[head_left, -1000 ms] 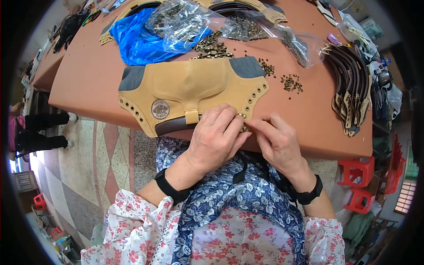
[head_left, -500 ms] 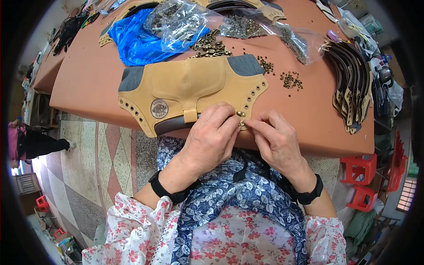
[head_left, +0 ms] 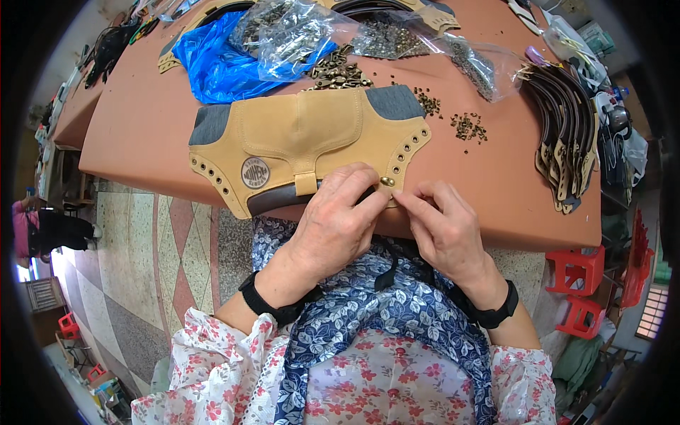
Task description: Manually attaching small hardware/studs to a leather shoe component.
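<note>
A tan shoe upper [head_left: 276, 138] with grey corner patches lies at the table's near edge, a row of brass eyelets along each side. It carries a round badge [head_left: 256, 173] and a dark padded collar [head_left: 280, 201]. My left hand [head_left: 336, 219] is closed on its near right edge, thumb and fingers pinching the material. Just beyond those fingertips sits a small brass lace hook [head_left: 387, 181], by the lower end of the right eyelet row. My right hand [head_left: 443, 218] pinches at the corner beside it; what lies between those fingertips is too small or hidden to make out.
Behind the upper lie a pile of brass hooks [head_left: 340, 74], a blue plastic bag [head_left: 216, 62] and clear bags of metal parts [head_left: 393, 41]. Loose small rivets [head_left: 468, 127] are scattered to the right. More uppers [head_left: 563, 134] are stacked at the right edge. Red stools [head_left: 575, 273] stand below.
My right fingertips have shifted very slightly at the corner, and the small brass piece between both hands' fingertips no longer shows. A person at the far left has moved a little.
</note>
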`<action>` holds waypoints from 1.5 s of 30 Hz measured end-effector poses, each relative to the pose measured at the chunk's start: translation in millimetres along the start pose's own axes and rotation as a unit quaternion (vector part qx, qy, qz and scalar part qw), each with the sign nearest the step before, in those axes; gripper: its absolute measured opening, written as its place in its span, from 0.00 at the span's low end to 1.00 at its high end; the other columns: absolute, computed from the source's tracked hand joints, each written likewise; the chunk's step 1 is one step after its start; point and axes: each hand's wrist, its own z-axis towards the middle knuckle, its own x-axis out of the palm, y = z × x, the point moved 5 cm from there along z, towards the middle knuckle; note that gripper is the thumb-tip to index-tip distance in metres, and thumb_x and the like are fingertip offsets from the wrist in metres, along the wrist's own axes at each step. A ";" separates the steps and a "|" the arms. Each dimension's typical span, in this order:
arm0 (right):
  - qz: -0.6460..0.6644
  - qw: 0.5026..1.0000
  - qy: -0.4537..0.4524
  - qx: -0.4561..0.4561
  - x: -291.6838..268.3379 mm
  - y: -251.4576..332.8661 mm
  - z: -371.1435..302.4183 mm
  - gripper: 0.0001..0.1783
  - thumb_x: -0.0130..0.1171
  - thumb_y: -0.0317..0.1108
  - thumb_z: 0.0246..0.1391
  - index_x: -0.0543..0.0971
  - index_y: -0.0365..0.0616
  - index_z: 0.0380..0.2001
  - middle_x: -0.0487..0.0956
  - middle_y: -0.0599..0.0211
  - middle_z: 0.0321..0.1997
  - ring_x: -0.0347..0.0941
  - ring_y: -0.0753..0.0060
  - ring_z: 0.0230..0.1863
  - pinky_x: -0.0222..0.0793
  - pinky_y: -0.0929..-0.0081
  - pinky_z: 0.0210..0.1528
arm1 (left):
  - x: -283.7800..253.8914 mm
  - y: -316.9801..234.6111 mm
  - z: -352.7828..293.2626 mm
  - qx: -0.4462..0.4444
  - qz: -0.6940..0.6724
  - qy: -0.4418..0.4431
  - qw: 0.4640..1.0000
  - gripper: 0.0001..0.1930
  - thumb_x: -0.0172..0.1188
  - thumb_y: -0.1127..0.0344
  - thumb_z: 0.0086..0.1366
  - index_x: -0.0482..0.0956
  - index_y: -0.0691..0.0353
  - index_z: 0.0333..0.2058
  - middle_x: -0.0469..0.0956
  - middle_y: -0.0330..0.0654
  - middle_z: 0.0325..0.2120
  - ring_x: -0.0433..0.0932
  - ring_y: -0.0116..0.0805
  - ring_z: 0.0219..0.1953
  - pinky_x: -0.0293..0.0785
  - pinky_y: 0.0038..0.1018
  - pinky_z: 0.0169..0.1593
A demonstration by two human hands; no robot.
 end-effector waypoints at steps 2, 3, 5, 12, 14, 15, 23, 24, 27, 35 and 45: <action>-0.018 1.000 0.004 -0.024 1.0 1.4 -1.4 0.17 0.64 0.23 0.47 0.84 0.42 0.44 0.76 0.64 0.35 0.75 0.62 0.35 0.74 0.67 0.36 | -1.3 -0.5 0.0 0.004 0.003 0.005 1.000 0.14 0.64 0.79 0.51 0.79 0.69 0.39 0.74 0.52 0.43 0.76 0.53 0.50 0.74 0.43 0.54; -0.030 0.999 0.003 -0.034 1.8 1.9 -2.0 0.17 0.64 0.24 0.47 0.84 0.41 0.43 0.75 0.64 0.35 0.75 0.62 0.35 0.74 0.67 0.36 | -1.7 -0.9 0.0 0.006 0.004 0.007 1.000 0.14 0.64 0.79 0.51 0.79 0.69 0.40 0.74 0.52 0.43 0.76 0.53 0.50 0.74 0.43 0.54; -0.055 0.997 0.001 -0.055 3.2 3.2 -3.1 0.17 0.64 0.25 0.47 0.83 0.41 0.43 0.75 0.64 0.36 0.74 0.62 0.35 0.74 0.67 0.35 | -2.7 -1.7 0.1 0.006 0.000 0.000 1.000 0.15 0.66 0.79 0.52 0.81 0.68 0.41 0.76 0.51 0.42 0.78 0.53 0.49 0.76 0.42 0.52; -0.083 0.994 0.001 -0.072 4.7 3.5 -6.0 0.17 0.65 0.25 0.47 0.83 0.39 0.43 0.74 0.64 0.36 0.74 0.63 0.34 0.73 0.68 0.35 | -3.1 0.1 -8.3 0.042 0.027 -0.018 0.999 0.17 0.68 0.77 0.52 0.81 0.69 0.42 0.79 0.49 0.42 0.79 0.51 0.48 0.79 0.40 0.49; -0.084 0.994 0.001 -0.071 4.8 4.0 -6.2 0.17 0.65 0.26 0.47 0.83 0.39 0.43 0.74 0.64 0.36 0.74 0.63 0.34 0.73 0.68 0.35 | -3.3 -0.7 -9.5 0.062 0.047 -0.013 0.997 0.17 0.68 0.77 0.51 0.82 0.68 0.42 0.79 0.49 0.42 0.80 0.51 0.48 0.79 0.41 0.50; -0.080 0.994 -0.001 -0.070 4.7 4.3 -5.7 0.17 0.65 0.25 0.47 0.83 0.39 0.43 0.74 0.64 0.36 0.74 0.63 0.34 0.73 0.68 0.35 | -3.4 -1.3 -9.9 0.072 0.058 -0.010 0.996 0.18 0.68 0.77 0.50 0.82 0.68 0.43 0.80 0.49 0.43 0.80 0.50 0.48 0.79 0.41 0.50; -0.041 0.998 0.002 -0.049 3.5 1.9 -4.3 0.17 0.66 0.25 0.46 0.83 0.39 0.43 0.76 0.65 0.38 0.74 0.63 0.35 0.74 0.68 0.36 | -4.0 -0.7 -10.6 0.083 0.065 0.005 0.994 0.18 0.66 0.76 0.52 0.82 0.68 0.44 0.80 0.49 0.44 0.80 0.49 0.48 0.79 0.42 0.52; -0.051 0.997 0.002 -0.059 3.5 1.9 -4.8 0.17 0.66 0.25 0.47 0.83 0.39 0.43 0.76 0.65 0.38 0.74 0.63 0.35 0.74 0.68 0.36 | -4.1 -0.5 -9.9 0.084 0.061 0.009 0.995 0.17 0.66 0.76 0.52 0.82 0.69 0.44 0.80 0.49 0.44 0.80 0.49 0.49 0.79 0.42 0.53; -0.083 0.993 0.003 -0.083 3.7 3.1 -5.5 0.17 0.66 0.26 0.47 0.83 0.39 0.43 0.76 0.66 0.38 0.74 0.64 0.35 0.73 0.69 0.35 | -5.1 -1.0 -9.0 0.091 0.060 0.012 0.994 0.17 0.66 0.76 0.53 0.82 0.69 0.44 0.81 0.49 0.44 0.80 0.49 0.49 0.79 0.42 0.53; -0.104 0.989 0.026 -0.099 3.1 5.6 -0.8 0.16 0.65 0.28 0.47 0.83 0.39 0.43 0.75 0.67 0.38 0.72 0.67 0.34 0.71 0.71 0.33 | -4.4 0.6 -8.6 0.097 0.060 0.022 0.993 0.16 0.66 0.76 0.54 0.81 0.70 0.44 0.81 0.50 0.44 0.81 0.49 0.49 0.79 0.43 0.54; -0.110 0.986 0.018 -0.121 4.1 5.3 -3.5 0.17 0.66 0.28 0.46 0.83 0.36 0.42 0.77 0.66 0.40 0.72 0.68 0.33 0.71 0.72 0.32 | -5.2 2.9 -6.6 0.103 0.046 0.034 0.993 0.18 0.66 0.75 0.52 0.80 0.70 0.45 0.81 0.50 0.44 0.81 0.49 0.49 0.79 0.42 0.55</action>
